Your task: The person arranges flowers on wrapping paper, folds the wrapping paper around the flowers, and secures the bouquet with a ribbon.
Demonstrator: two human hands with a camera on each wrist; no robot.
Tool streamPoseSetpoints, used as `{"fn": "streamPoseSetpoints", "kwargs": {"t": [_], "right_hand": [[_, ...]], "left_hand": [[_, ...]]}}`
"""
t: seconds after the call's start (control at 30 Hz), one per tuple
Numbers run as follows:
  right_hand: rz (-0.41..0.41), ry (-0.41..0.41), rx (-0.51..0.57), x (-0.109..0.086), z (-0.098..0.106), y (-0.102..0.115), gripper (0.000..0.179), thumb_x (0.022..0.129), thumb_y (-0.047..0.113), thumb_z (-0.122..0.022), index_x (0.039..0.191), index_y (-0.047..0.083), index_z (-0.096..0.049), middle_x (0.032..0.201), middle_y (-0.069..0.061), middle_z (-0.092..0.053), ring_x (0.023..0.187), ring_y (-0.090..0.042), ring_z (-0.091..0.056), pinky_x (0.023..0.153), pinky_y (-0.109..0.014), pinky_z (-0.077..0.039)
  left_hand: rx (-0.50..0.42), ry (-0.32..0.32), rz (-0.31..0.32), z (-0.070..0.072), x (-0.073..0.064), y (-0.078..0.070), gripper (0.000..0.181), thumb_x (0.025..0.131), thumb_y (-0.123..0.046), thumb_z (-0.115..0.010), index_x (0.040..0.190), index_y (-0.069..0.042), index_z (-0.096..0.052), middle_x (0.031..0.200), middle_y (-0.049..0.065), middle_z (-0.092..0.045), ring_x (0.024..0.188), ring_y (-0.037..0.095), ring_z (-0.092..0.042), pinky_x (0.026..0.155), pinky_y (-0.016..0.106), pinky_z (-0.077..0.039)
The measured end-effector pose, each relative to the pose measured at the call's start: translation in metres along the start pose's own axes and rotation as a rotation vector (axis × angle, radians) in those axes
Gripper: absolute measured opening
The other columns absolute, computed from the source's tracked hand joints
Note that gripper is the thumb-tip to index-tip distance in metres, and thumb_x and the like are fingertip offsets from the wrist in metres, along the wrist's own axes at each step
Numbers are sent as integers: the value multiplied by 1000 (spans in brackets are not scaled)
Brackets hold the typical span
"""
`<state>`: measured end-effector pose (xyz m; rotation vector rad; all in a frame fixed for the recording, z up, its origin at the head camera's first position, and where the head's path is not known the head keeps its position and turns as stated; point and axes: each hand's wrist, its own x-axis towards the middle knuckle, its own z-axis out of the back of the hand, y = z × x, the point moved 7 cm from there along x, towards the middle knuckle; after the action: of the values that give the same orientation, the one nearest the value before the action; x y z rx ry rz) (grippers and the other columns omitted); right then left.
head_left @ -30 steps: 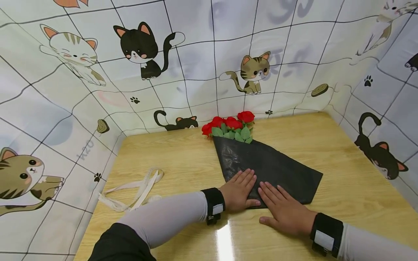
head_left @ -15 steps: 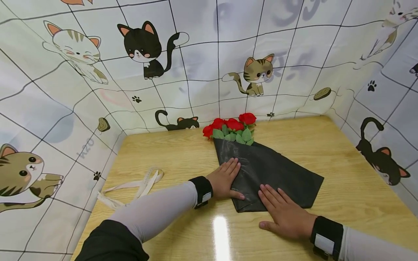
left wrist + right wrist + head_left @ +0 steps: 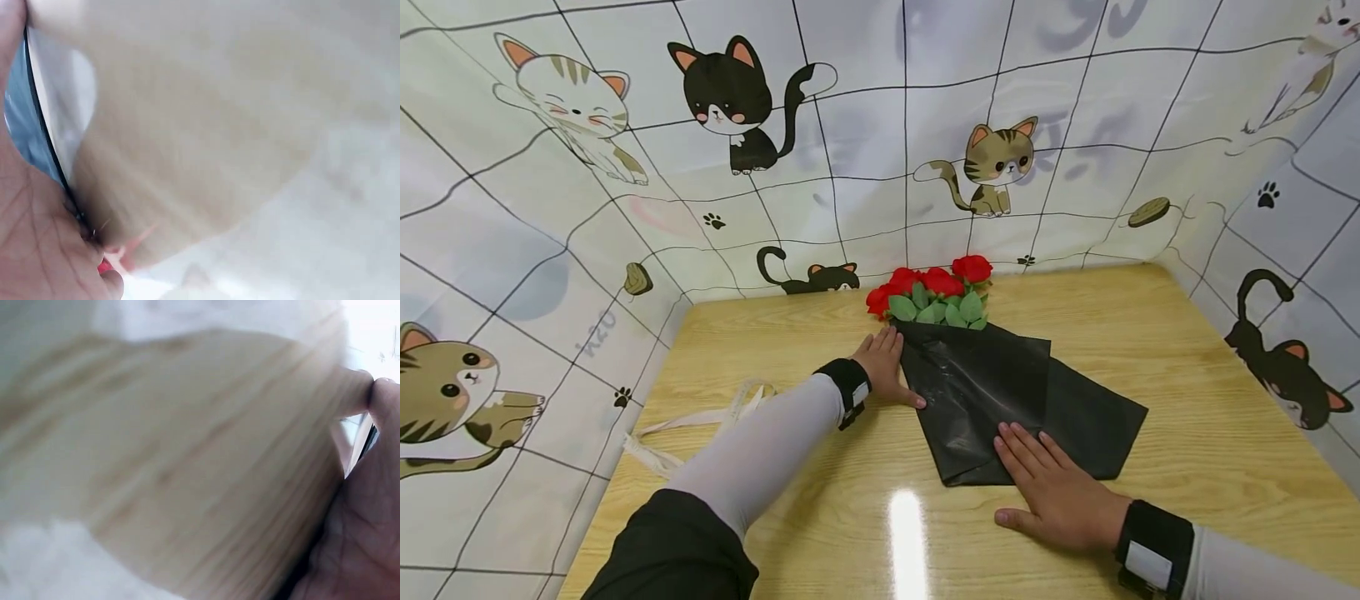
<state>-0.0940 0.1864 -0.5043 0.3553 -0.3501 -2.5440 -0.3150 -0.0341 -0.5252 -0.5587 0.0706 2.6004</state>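
Red roses [image 3: 942, 283] with green leaves [image 3: 953, 313] stick out of the far end of a black wrapping paper sheet [image 3: 977, 383], folded over on the table. At the paper's left edge, just below the blooms, lies my left hand [image 3: 882, 367], fingers extended and thumb spread along the edge. My right hand [image 3: 1063, 496] rests flat on the near part of the paper, its straight fingertips pressing there and its thumb over the wood. The left wrist view shows that palm [image 3: 44, 244] beside the dark paper edge, with a bit of red beyond. The stems are hidden inside the paper.
A loose cream ribbon [image 3: 681, 421] lies on the left of the wooden table [image 3: 820, 508], partly behind my left forearm. A cat-printed sheet [image 3: 865, 142] stands around the table's back and sides.
My left hand has slid from the middle of the paper up to its left edge near the roses. A layer's edge and corner now show on the paper's right. My right hand stays put.
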Motion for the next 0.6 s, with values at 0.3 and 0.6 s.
{"fn": "streamPoseSetpoints", "kwargs": {"t": [0.3,0.6], "right_hand": [[2,-19,-8,-3,0,1,93,101,68,-46,163,3,-26,174,-15,-12,160,-38,-12,113,-18,29],[3,0,26,-2,0,1,93,101,68,-46,164,3,-23,174,-14,-10,161,-37,-9,115,-20,28]], "left_hand": [[-48,-41,56,17,21,27,139,69,-92,-62,167,-12,-5,175,6,-3,163,26,3,129,54,-1],[-110,-162,252,17,23,54,92,96,-74,-47,166,-18,-25,171,17,-20,160,36,-13,128,55,-13]]}}
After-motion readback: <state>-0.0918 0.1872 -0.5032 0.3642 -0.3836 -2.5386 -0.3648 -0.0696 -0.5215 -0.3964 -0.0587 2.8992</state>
